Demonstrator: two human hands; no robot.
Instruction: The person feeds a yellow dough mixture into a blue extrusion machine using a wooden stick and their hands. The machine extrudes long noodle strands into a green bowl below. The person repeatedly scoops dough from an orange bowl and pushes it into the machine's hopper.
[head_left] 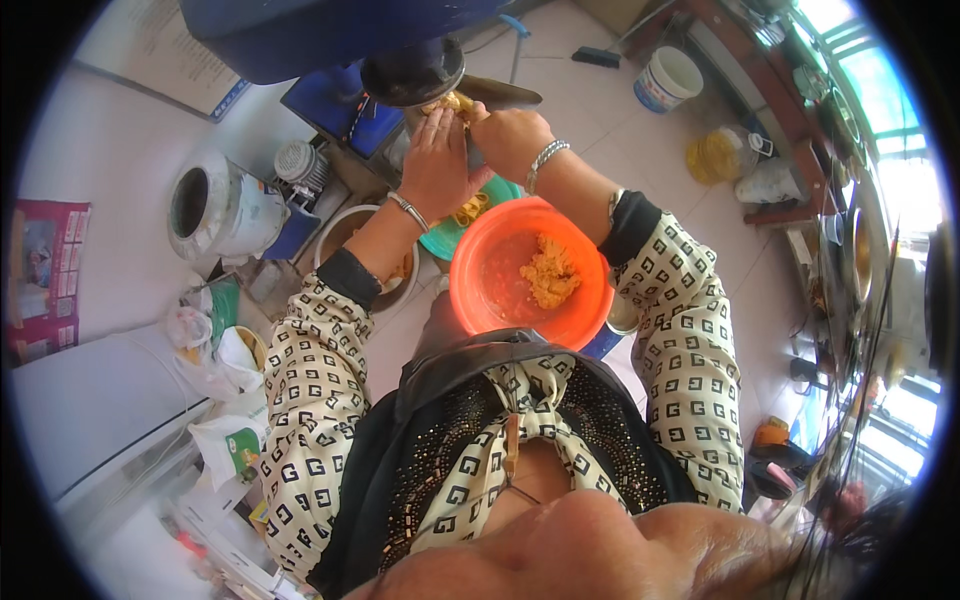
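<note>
Both my hands are up at the dark round mouth [414, 75] of a blue machine. A lump of yellow dough [452, 101] shows just below that mouth. My left hand [437, 165] lies with fingers stretched out against the dough. Beside it, my right hand [512, 143] is closed, its fingertips hidden; what it grips cannot be made out. Just beyond it juts a dark, flat, pointed metal piece [508, 93]. Below my hands, an orange basin [478, 310] holds a crumbly yellow dough mass [550, 273]. Partly behind it, a green basin [437, 240] contains yellow strips [470, 210].
The blue machine body [300, 40] overhangs the far side. At left stand a bucket [338, 228], an electric motor [300, 165] and a grey metal drum [225, 210]. A white pail [668, 80] and a jug of yellow liquid [715, 155] stand on the tiled floor at right.
</note>
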